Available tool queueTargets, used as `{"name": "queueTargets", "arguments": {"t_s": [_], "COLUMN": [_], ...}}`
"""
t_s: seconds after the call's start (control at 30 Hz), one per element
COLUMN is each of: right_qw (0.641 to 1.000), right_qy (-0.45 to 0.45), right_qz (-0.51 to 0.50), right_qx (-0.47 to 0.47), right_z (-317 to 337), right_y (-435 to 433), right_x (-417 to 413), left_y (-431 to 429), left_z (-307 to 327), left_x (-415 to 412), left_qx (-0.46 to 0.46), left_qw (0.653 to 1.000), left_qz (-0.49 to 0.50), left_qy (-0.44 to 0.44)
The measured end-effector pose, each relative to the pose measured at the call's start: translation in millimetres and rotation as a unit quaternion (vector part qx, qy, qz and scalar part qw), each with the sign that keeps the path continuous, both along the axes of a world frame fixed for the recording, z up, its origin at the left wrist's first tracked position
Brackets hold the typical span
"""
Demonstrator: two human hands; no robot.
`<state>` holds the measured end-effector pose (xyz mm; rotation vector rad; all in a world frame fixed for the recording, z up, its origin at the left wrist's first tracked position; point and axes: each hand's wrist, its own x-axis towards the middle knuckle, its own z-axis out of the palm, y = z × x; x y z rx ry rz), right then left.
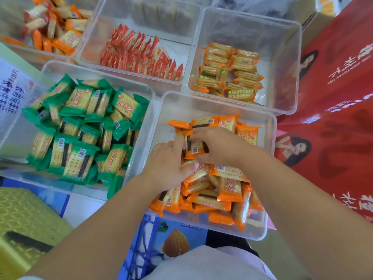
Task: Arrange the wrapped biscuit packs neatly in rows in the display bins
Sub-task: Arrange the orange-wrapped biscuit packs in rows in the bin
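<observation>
Both my forearms reach in over the near rim of the clear bin (pixel 270 126) in front of me. My left hand (pixel 167 164) lies palm-down on the heap of orange biscuit packs (pixel 228 188), fingers loosely curled over it, forefinger up against the pack my other hand has. My right hand (pixel 220 147) pinches one orange pack (pixel 194 147) from above, barcode side up, raised slightly over the pile at mid-bin.

Packs in this bin are jumbled — flat, tilted, on edge; several press the near wall. Free floor only in the near right corner and along the far wall behind the back packs.

Left neighbour: bin of green packs (pixel 80 126), heaped unsorted, almost wall to wall, rim touching my bin's rim.

Far right bin (pixel 296 57): yellow-orange packs (pixel 230 73) stacked in two rough columns on its left side — right half bare. Far centre bin (pixel 94 39): red packs (pixel 139 53) standing on edge in two slanted rows, open strip on its left. Far left: a blurred loose pile of orange-and-white packs (pixel 54 27).

Red printed cartons (pixel 339 118) stand close against the right-hand bins.
</observation>
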<state>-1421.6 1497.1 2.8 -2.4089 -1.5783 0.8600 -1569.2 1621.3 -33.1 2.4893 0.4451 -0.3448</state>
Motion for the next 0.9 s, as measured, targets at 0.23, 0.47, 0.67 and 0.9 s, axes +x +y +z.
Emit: {"name": "queueTargets", "arguments": {"t_s": [0.23,0.47,0.67,0.9], "right_qw": [0.998,0.969,0.977,0.979], "right_qy": [0.018,0.038,-0.005,-0.179], "right_qz": [-0.047,-0.226,-0.205,-0.097], "right_qx": [0.049,0.093,0.063,0.022], "right_z": [-5.3,-22.0,-29.3,-28.2], "right_y": [13.4,45.4,69.4,67.8], "right_x": [5.6,5.7,9.3,11.6], "left_y": [-4.7,-6.0,-5.5,-7.5], "left_z": [-0.2,-6.1,-8.8,-10.9], "left_x": [-2.7,-2.1,-4.5,0.8], "left_qx": [0.024,0.083,0.076,0.137], "left_qw": [0.999,0.996,0.996,0.988], "left_qz": [0.024,-0.008,-0.035,-0.07], "left_qy": [-0.009,-0.014,-0.035,0.016]}}
